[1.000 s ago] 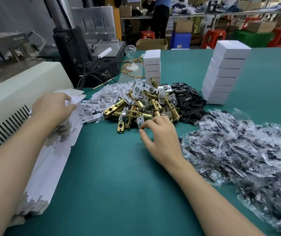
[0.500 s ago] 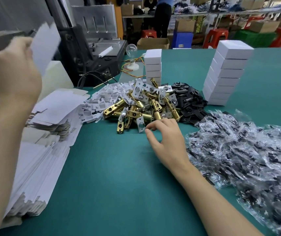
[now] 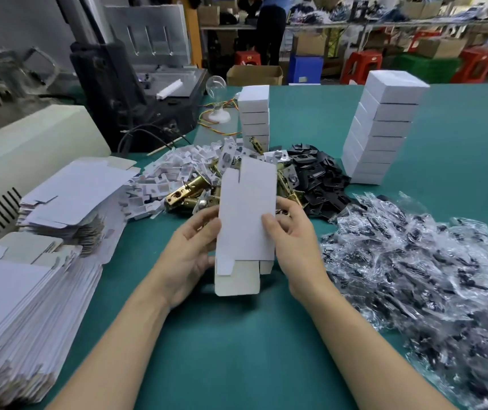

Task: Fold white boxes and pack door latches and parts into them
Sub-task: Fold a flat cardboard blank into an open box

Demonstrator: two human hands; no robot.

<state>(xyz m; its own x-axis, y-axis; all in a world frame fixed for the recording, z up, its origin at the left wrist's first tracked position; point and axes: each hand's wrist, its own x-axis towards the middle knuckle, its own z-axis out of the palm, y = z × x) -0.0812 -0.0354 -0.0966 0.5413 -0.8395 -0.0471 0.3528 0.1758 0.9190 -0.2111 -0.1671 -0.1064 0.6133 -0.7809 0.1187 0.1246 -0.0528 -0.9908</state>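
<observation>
l hand (image 3: 189, 255) & r hand (image 3: 293, 247) each pinch a long edge of the flat box (image 3: 247, 220), upright just in front of the latch pile (image 3: 186, 193), prob to squeeze it open. blanks (image 3: 29, 291) lie left of pile, bags (image 3: 414, 276) right.

Diffuse light from above, bright and even across the green bench (image 3: 237, 365). A faint soft shadow lies under the flat white box blank (image 3: 247, 220). Glints speckle the clear plastic bags (image 3: 414, 276) and brass latches (image 3: 186, 190). Edges bow from wide-angle distortion, and the distant red stools (image 3: 361, 66) are blurred.
</observation>
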